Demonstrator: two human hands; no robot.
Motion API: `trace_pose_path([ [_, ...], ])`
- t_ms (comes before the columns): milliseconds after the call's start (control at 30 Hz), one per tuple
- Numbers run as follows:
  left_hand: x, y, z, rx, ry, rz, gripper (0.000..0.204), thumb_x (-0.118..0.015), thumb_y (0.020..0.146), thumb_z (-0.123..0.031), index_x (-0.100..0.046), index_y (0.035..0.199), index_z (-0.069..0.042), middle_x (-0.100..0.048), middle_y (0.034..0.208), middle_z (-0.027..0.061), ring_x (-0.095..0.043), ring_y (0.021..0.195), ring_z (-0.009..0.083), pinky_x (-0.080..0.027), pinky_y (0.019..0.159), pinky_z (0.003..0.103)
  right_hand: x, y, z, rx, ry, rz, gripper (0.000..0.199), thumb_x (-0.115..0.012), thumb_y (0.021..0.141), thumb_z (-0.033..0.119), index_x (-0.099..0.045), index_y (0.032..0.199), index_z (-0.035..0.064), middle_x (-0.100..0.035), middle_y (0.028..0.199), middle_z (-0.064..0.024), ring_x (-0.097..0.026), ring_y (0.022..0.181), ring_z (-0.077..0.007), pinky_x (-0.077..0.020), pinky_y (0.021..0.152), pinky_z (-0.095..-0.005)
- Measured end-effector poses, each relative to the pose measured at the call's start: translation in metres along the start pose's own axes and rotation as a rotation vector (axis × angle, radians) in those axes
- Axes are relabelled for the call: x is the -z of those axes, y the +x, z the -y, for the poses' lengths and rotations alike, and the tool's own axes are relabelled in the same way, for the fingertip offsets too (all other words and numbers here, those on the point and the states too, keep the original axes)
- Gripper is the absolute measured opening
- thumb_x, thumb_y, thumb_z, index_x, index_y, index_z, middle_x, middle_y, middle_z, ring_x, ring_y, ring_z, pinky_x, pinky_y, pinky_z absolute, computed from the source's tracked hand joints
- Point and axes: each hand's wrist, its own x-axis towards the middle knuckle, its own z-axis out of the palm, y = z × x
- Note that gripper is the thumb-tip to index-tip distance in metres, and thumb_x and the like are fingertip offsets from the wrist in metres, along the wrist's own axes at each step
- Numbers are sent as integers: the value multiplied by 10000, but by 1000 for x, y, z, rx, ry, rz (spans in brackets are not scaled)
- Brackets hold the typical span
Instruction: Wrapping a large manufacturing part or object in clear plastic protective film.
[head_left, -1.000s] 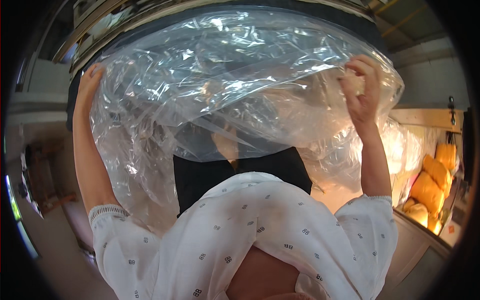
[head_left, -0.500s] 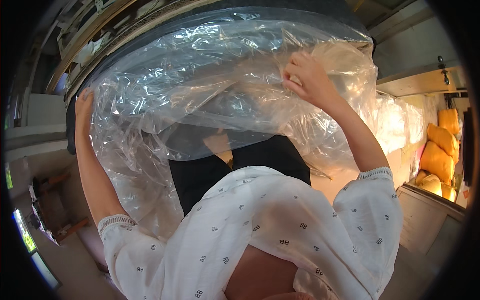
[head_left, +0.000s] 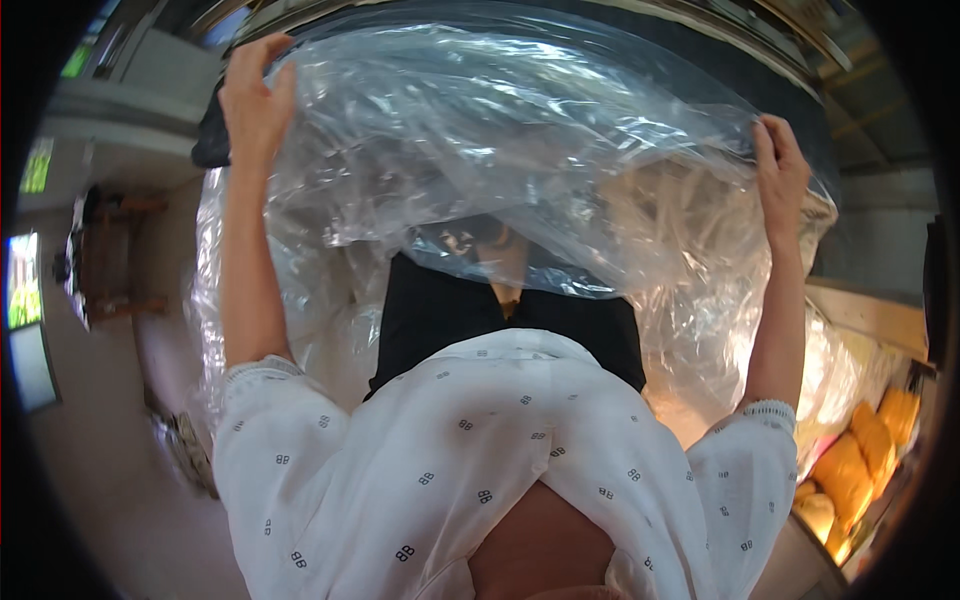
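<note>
A large sheet of clear, crinkled plastic film (head_left: 480, 130) spreads in front of me and hangs over my lap. At its far left corner, my left hand (head_left: 258, 100) has its fingers curled over the film's edge, with the thumb a little below them. My right hand (head_left: 783, 180) pinches the film's right edge between thumb and fingers. Dark cloth (head_left: 660, 40) lies beneath and beyond the film along the far side. Through the film's near fold, part of my legs shows between the black shorts (head_left: 430, 310).
More clear plastic (head_left: 830, 370) lies to the right, in warm light. Beyond it are orange-yellow bundles (head_left: 850, 460) at the lower right. A wooden board (head_left: 870, 315) juts in on the right. On the left, a wooden piece of furniture (head_left: 125, 255) stands near a bright window (head_left: 22, 290).
My left hand has moved farther away and rightward in the picture. My right hand has shifted right to the film's edge, and the film is now spread wider between the hands. The view has turned.
</note>
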Motion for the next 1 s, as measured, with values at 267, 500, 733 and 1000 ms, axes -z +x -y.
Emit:
trace_pose_path([
  [267,-23,-194,-116,243,-74,518,325,-608,755,-133,-570,1072,-68,-605,1005,118,-583,881,270,-446,718,348,-22,12,-18,29,-132,-52,171,-503,894,238,-556,903,76,-543,722,-110,-497,615,-178,-418,604,-272],
  [500,95,-165,-65,518,102,370,131,-553,730,-82,-633,835,-89,-577,825,103,-583,765,297,-449,652,364,-7,11,-39,31,5,90,154,-468,921,184,-531,883,49,-507,726,-25,-456,670,-98,-390,624,-222],
  [733,150,-42,98,450,191,121,156,-480,775,-63,-601,873,-57,-560,830,75,-556,740,173,-427,702,272,8,37,-61,-308,455,119,151,-504,906,197,-546,917,52,-500,832,37,-438,780,-60,-344,709,-171],
  [1000,31,-31,-7,-170,-154,25,192,-548,856,-252,-602,923,-79,-634,891,61,-597,819,218,-451,735,320,37,44,-79,-700,1022,36,147,-563,862,276,-567,844,130,-565,761,44,-520,678,-62,-394,596,-190],
])
